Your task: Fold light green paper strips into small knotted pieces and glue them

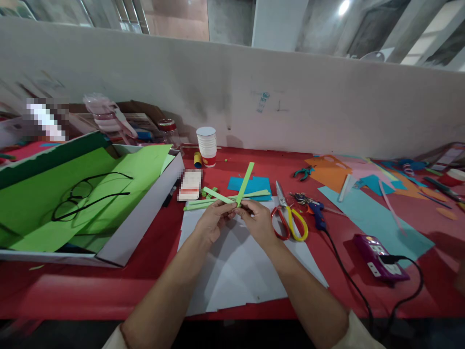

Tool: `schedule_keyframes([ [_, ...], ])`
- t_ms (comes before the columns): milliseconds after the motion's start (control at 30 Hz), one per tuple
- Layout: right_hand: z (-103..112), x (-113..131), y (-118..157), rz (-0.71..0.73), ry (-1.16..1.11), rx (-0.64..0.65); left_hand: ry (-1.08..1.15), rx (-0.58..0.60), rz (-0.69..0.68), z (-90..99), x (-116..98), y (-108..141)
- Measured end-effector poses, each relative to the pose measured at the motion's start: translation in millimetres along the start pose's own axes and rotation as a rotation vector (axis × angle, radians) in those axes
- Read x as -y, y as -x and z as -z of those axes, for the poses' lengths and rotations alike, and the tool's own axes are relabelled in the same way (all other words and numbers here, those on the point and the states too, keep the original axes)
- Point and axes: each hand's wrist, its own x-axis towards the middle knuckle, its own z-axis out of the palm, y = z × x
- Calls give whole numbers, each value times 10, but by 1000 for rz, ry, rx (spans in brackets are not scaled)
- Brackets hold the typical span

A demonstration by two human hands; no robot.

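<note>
Both hands meet over the white paper sheets (240,271), pinching light green paper strips. My left hand (217,217) has its fingers closed at the lower end of a strip (220,195) that slants up to the left. My right hand (256,218) is closed on a brighter green strip (246,182) that points up and away. The strips come together between the fingertips; whether they are joined is hidden. Just beyond the hands lie more green strips (194,205) and a blue paper piece (261,184). Scissors with red and yellow handles (290,218) rest beside my right hand.
A box (141,213) with green sheets and black glasses (72,203) stands left. Stacked paper cups (207,145) are at the back. To the right lie a blue glue gun (318,215), its cord, a purple power socket (381,259), teal pliers (304,173) and coloured paper (381,218).
</note>
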Motion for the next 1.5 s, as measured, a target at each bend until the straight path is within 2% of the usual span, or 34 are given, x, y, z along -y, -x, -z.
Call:
schedule_keyframes([
  [200,-18,31,16,70,63,-42,30,-43,90,-14,-22,4],
  [300,-11,40,11,105,59,-67,49,-14,132,1,-31,2],
  [433,-26,30,13,73,20,-71,20,14,186,15,-63,18],
  [667,-79,-27,3,-44,-153,-118,15,13,76,20,-76,36],
  [900,-37,0,21,48,-47,-110,-7,22,44,33,-74,54],
  [1033,-39,13,54,60,33,-77,-20,44,31,33,-69,47],
  [1133,-52,25,65,68,47,-82,11,17,29,27,-69,37],
  [1233,-69,34,67,58,35,-93,35,-20,37,20,-70,31],
  [1500,-106,12,80,-22,-59,-118,-39,-3,-19,31,-61,30],
])
